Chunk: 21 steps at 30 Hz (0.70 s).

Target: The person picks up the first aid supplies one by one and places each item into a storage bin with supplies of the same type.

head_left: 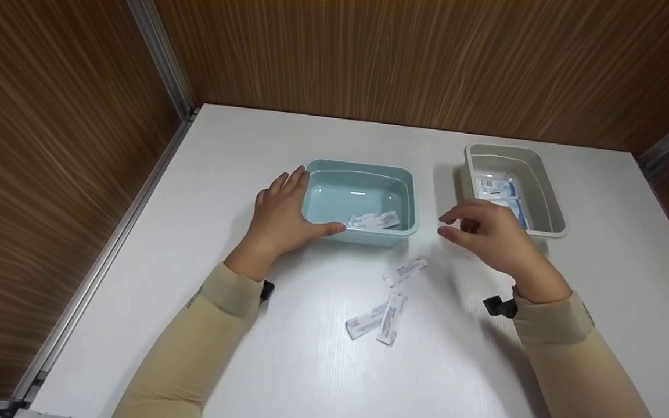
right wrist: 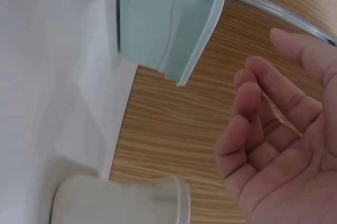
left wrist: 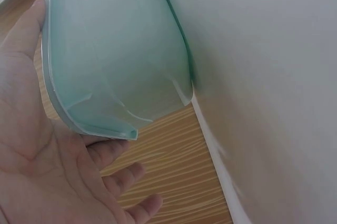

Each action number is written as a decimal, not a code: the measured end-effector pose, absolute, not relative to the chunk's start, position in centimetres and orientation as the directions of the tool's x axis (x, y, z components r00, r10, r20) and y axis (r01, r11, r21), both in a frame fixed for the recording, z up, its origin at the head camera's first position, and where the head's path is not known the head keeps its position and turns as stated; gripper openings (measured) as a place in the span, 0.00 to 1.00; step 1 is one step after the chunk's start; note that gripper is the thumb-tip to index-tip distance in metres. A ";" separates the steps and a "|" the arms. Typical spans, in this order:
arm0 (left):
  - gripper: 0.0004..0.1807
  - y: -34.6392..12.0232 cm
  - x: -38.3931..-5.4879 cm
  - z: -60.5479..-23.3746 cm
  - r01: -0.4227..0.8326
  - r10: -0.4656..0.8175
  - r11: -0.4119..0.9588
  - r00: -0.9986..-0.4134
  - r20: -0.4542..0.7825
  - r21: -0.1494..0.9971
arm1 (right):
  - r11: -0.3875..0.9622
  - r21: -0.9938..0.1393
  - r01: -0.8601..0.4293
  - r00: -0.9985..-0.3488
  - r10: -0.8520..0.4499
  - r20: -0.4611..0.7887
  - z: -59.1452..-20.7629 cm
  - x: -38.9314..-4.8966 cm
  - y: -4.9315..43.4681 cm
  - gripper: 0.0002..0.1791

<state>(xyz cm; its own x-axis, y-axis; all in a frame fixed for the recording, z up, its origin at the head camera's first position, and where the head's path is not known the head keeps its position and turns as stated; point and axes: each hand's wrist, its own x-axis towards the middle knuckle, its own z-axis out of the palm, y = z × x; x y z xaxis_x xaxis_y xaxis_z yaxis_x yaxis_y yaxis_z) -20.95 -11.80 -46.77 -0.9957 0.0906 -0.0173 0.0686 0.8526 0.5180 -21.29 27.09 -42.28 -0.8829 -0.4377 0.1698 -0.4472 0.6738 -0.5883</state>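
Note:
My left hand (head_left: 279,217) rests at the near left corner of a light blue plastic bin (head_left: 372,239). Its thumb lies along the front rim, and the other fingers extend past the left side. In the left wrist view the palm faces the bin's outer wall (left wrist: 121,50). Several slim white printed packets (head_left: 378,221), like wrapped adhesive bandages, lie inside. My right hand (head_left: 492,235) hovers between this bin and a beige bin (head_left: 550,194), thumb and fingertips apart and fingers loosely bent. Nothing shows between those fingers in the right wrist view (right wrist: 284,129).
On the white table before the blue bin lies one slim packet (head_left: 406,271). Closer to me, another packet (head_left: 391,320) overlaps a third packet (head_left: 363,322). Blue-and-white packets (head_left: 498,189) sit inside the beige bin. A wood-grain panel (head_left: 369,64) stands behind the table.

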 end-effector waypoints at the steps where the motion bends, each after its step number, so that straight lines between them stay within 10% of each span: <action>1: 0.79 -11.8 -20.9 -46.8 0.070 0.091 0.852 -0.996 -0.016 0.519 | 0.675 -0.585 -0.449 -0.878 -0.454 0.150 -42.4 -21.3 27.3 0.06; 21: 0.79 -12.1 -20.6 -46.4 0.071 0.091 0.857 -0.996 -0.015 0.511 | 0.690 -0.491 -0.532 -0.737 -0.663 -0.132 -45.8 -21.1 26.0 0.21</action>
<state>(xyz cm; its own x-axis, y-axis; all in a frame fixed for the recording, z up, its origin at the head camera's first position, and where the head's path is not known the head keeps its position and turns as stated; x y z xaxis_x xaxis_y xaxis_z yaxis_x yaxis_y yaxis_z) -20.63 -12.07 -46.42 -0.9958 0.0909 -0.0149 0.0705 0.8568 0.5108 -21.08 26.03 -45.84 -0.7369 -0.6630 -0.1322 -0.5323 0.6895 -0.4912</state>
